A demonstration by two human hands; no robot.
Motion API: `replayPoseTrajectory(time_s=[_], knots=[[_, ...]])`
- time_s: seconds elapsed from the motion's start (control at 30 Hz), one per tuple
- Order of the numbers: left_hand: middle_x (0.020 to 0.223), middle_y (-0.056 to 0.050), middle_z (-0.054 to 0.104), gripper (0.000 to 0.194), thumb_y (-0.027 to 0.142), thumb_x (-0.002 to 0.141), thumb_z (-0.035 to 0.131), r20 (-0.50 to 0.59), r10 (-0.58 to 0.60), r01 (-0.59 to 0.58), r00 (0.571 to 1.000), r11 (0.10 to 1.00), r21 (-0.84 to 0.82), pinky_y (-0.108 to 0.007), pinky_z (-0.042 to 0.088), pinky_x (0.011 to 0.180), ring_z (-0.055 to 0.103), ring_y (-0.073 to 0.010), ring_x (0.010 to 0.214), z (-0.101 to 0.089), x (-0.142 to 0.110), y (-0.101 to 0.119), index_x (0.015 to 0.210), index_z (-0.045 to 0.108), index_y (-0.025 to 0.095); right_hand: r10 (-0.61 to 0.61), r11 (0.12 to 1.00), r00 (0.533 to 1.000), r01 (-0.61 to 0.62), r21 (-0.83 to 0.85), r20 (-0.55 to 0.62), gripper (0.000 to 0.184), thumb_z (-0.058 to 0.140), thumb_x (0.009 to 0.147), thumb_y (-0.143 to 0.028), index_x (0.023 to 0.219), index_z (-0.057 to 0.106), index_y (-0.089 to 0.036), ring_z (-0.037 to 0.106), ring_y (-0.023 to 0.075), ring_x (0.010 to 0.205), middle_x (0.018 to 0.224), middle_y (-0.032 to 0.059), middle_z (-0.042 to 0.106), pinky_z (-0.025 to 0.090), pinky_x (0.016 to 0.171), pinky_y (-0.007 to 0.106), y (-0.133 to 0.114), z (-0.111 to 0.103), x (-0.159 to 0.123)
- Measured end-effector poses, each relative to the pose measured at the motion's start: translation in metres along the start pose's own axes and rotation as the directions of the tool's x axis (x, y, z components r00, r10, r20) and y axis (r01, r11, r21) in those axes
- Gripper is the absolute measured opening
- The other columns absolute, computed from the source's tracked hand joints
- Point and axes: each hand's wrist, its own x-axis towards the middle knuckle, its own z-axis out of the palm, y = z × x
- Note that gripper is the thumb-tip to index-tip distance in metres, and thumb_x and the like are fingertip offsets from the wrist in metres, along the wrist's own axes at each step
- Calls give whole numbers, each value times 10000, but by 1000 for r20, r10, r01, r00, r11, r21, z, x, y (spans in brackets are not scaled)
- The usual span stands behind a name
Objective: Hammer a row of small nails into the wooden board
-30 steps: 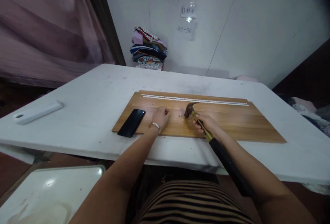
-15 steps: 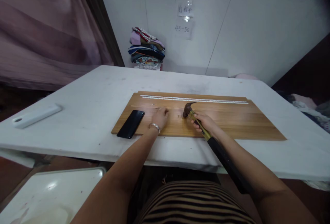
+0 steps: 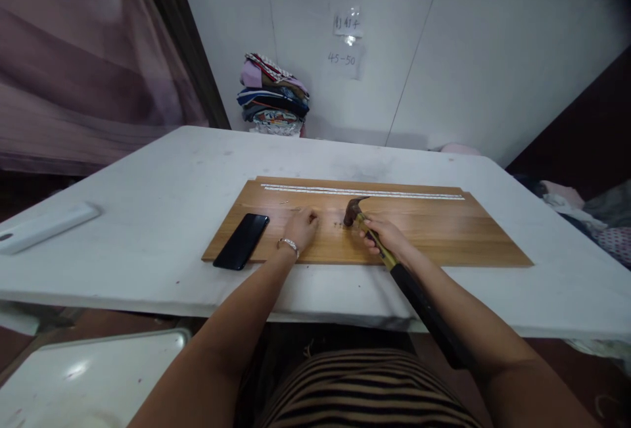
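Observation:
My right hand (image 3: 387, 238) is closed round the upper handle of a claw hammer (image 3: 377, 238), just below its rusty head. The hammer head is low over a wooden board (image 3: 434, 231), by a few tiny dark bits that look like nails or holes (image 3: 338, 224). The black grip of the handle runs back along my right forearm. My left hand (image 3: 302, 227), with a bracelet at the wrist, rests on the board left of the hammer. Its fingertips are pinched together; whatever is between them is too small to make out. Behind it lies a thin nail-like piece (image 3: 284, 202).
A black phone (image 3: 241, 241) lies over the board's front left corner. Two white measuring strips (image 3: 362, 192) run along the board's back edge. On the white table (image 3: 148, 171), a white tool with a holed handle (image 3: 49, 225) lies far left. Folded cloths (image 3: 274, 94) are stacked against the wall.
The view has shifted slightly, so everything sits a little further left. Both hands and the hammer keep nearly the same places over the board.

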Motion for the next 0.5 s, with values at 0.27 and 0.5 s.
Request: replayPoseTrajectory(time_s=[0.27, 0.5], knots=[[1079, -82, 811, 198, 196, 995, 607, -11, -12, 12, 1000, 1000, -18, -309, 540, 906, 736, -226, 1016, 1, 1, -1, 1085, 784, 209, 44, 999, 996, -42, 33, -74, 243, 709, 822, -329, 973, 542, -238, 419, 81, 457, 692, -44, 577, 279, 373, 169, -9, 6, -5], [1134, -91, 815, 231, 175, 990, 604, -6, -7, 7, 1000, 1000, -24, -315, 546, 975, 739, -235, 1094, 1, 1, 0, 1105, 802, 206, 44, 998, 996, -41, 40, -74, 235, 687, 835, -327, 986, 533, -237, 407, 83, 450, 693, -46, 576, 263, 371, 173, -8, 3, -2]])
